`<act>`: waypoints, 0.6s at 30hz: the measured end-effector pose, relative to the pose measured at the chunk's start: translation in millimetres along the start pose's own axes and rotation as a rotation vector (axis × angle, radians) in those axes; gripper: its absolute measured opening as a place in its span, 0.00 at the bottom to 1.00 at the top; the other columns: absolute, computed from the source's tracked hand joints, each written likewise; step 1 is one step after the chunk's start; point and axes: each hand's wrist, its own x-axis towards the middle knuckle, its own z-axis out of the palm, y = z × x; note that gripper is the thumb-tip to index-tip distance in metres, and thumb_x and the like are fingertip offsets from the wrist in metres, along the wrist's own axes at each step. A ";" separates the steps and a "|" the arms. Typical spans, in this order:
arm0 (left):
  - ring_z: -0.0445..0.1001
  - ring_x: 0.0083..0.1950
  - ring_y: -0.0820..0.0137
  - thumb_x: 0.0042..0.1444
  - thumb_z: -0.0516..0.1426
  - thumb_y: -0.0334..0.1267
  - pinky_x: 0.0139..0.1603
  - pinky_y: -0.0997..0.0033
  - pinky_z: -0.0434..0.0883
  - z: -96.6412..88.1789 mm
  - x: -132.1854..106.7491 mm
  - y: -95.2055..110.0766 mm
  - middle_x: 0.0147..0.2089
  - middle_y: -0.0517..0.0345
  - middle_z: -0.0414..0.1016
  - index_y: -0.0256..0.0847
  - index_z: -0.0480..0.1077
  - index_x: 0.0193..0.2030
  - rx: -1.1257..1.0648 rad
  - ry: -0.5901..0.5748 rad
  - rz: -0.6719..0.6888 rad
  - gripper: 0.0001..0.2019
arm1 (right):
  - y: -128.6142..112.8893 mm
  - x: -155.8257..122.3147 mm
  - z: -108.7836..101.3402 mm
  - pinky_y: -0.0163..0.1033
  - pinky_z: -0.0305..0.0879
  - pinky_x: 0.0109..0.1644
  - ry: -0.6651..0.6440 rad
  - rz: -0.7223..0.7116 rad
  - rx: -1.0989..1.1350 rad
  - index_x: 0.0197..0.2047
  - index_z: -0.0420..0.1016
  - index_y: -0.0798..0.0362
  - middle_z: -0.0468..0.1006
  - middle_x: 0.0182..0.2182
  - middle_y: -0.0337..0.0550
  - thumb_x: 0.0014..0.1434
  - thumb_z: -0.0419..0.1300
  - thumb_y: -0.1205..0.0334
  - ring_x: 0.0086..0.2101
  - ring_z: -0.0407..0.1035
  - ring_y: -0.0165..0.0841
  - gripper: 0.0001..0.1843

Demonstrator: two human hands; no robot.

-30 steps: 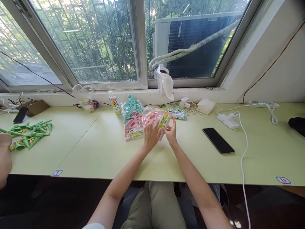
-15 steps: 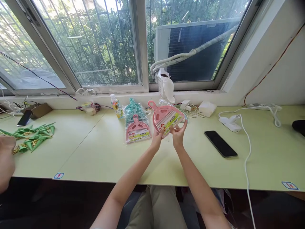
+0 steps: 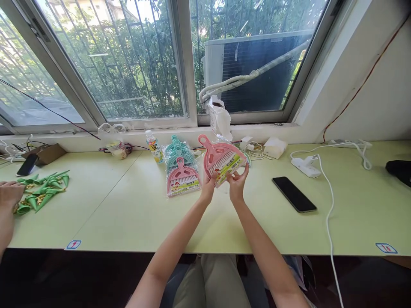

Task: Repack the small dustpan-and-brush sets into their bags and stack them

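Both my hands hold up a pink dustpan and brush set (image 3: 221, 157) in clear plastic, tilted, its ring handle toward the upper left. My left hand (image 3: 208, 188) grips its lower left edge. At the lower right, my right hand (image 3: 236, 183) has its fingers closed on the wrapped edge. A yellow-green printed label crosses its front, and a bit of teal shows behind its right side. Left of it on the table lies another pink dustpan set (image 3: 183, 177), overlapping teal dustpan sets (image 3: 180, 150) in clear bags.
A bottle (image 3: 154, 147) stands behind the bagged sets. To the right lie a black phone (image 3: 293, 194) and a white power strip (image 3: 305, 167) with a cable over the front edge. At far left, another person's hand (image 3: 11, 194) is at green cone-shaped pieces (image 3: 48, 192).
The view has shifted slightly. My hands keep their grip on the pink set, which has barely moved. The other person's hand now lies at the green cones.
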 end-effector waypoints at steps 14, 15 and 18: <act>0.68 0.59 0.55 0.48 0.61 0.57 0.55 0.48 0.70 -12.7 -1.9 6.9 0.59 0.48 0.68 0.44 0.61 0.59 0.084 -0.155 0.004 0.34 | -2.7 3.4 -1.2 0.45 0.71 0.45 -0.055 0.046 0.091 0.69 0.26 0.39 0.73 0.51 0.50 0.46 0.68 0.57 0.38 0.74 0.32 0.61; 0.66 0.60 0.54 0.46 0.61 0.60 0.59 0.49 0.67 -15.3 -0.7 9.4 0.58 0.47 0.69 0.43 0.63 0.58 0.087 -0.157 0.031 0.36 | -3.9 4.0 -1.9 0.44 0.71 0.44 -0.066 0.051 0.089 0.69 0.26 0.39 0.74 0.50 0.49 0.46 0.67 0.58 0.38 0.74 0.31 0.61; 0.62 0.64 0.55 0.45 0.49 0.73 0.63 0.52 0.63 -25.6 5.4 24.2 0.58 0.46 0.70 0.42 0.65 0.58 -0.011 -0.201 0.052 0.44 | -5.0 5.2 -4.0 0.42 0.72 0.43 -0.096 0.084 0.118 0.69 0.30 0.37 0.75 0.47 0.45 0.46 0.68 0.59 0.37 0.74 0.30 0.60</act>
